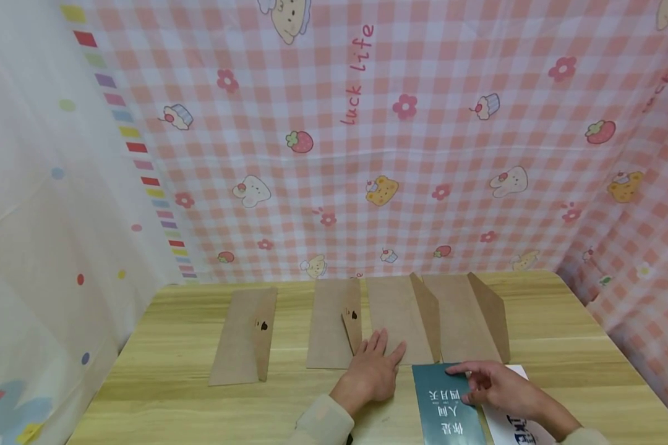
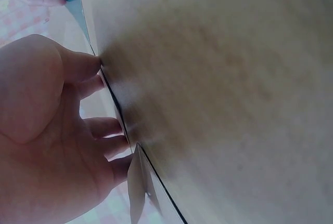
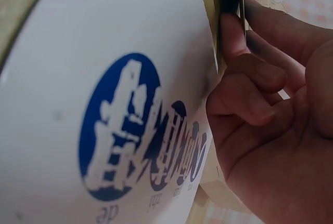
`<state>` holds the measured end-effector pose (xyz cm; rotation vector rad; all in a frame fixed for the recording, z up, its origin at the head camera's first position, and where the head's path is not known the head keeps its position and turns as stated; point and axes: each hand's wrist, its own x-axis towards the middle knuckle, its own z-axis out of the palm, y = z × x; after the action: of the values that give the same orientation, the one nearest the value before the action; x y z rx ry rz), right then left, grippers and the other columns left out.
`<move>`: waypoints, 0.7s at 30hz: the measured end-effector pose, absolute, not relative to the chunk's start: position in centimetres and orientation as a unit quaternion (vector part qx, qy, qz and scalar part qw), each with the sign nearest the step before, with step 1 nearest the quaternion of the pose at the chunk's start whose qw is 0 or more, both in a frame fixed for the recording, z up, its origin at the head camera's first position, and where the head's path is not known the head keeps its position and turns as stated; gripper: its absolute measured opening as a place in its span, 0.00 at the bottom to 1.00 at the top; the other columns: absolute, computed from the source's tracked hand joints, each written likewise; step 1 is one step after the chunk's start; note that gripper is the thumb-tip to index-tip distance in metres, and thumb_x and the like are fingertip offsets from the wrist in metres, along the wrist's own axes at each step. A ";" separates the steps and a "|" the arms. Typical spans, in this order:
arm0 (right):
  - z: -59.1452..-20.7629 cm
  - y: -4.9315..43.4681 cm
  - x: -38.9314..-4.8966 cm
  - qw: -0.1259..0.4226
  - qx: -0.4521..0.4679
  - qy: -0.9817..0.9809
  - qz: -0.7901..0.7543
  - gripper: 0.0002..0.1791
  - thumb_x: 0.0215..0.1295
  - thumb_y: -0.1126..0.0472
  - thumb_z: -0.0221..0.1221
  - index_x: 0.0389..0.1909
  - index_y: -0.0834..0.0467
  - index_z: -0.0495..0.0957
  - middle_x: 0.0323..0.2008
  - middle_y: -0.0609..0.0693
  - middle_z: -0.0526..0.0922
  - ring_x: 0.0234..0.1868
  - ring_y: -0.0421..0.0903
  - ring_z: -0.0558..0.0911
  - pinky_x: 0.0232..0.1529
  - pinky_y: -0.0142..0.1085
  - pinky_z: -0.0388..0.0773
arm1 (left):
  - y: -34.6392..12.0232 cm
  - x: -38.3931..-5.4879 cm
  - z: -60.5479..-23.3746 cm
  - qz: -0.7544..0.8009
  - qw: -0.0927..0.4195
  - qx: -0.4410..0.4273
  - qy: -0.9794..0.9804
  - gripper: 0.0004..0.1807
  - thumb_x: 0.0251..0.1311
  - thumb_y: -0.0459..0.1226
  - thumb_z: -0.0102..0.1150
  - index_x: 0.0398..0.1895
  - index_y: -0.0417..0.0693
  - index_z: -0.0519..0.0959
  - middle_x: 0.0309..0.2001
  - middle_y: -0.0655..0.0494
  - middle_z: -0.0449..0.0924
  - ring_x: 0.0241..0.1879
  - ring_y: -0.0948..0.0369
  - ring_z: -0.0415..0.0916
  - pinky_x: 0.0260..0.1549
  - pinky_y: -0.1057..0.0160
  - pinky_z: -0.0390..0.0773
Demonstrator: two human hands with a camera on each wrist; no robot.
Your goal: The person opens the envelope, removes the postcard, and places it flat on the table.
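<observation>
My left hand (image 1: 370, 373) lies with straight, spread fingers on the lower edge of a brown paper envelope (image 1: 398, 315) whose flap stands up along its right side. In the left wrist view its fingertips (image 2: 118, 146) press at the table's surface line. My right hand (image 1: 492, 389) pinches the top right edge of a dark green card (image 1: 436, 386) with white characters printed on it. Under that hand lies a white card (image 3: 145, 16) with blue round lettering, partly covered by the green one. In the right wrist view, the other fingers curl in beside the white card.
More brown envelopes lie in a row along the back of the wooden table (image 1: 161, 346): one at the far left (image 1: 236, 340), one left of the middle (image 1: 328, 327), one at the right (image 1: 459, 315). Behind the table hangs a pink checked cloth (image 1: 334, 167).
</observation>
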<state>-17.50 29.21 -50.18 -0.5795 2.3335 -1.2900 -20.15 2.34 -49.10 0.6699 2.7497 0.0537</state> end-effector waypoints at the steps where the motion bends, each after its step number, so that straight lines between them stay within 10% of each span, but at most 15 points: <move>1: -50.2 29.2 -17.5 0.206 -0.209 0.836 -0.463 0.26 0.60 0.63 0.66 0.60 0.66 0.76 0.28 0.45 0.75 0.27 0.34 0.72 0.27 0.28 0.68 | 2.3 -20.2 -49.1 0.019 0.155 0.234 0.960 0.28 0.77 0.46 0.39 0.78 0.71 0.54 0.79 0.51 0.46 0.78 0.55 0.43 0.73 0.54 0.53; 21: -50.1 28.8 -17.8 0.215 -0.209 0.835 -0.461 0.26 0.60 0.64 0.67 0.60 0.65 0.76 0.28 0.46 0.73 0.26 0.34 0.70 0.26 0.28 0.66 | 2.2 -20.2 -48.9 0.028 0.155 0.238 0.958 0.28 0.77 0.46 0.40 0.78 0.70 0.55 0.79 0.51 0.47 0.78 0.55 0.44 0.73 0.53 0.53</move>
<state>-17.80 28.82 -50.10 -0.5794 2.3156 -1.2776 -20.16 2.21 -48.89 0.6813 2.7450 0.0805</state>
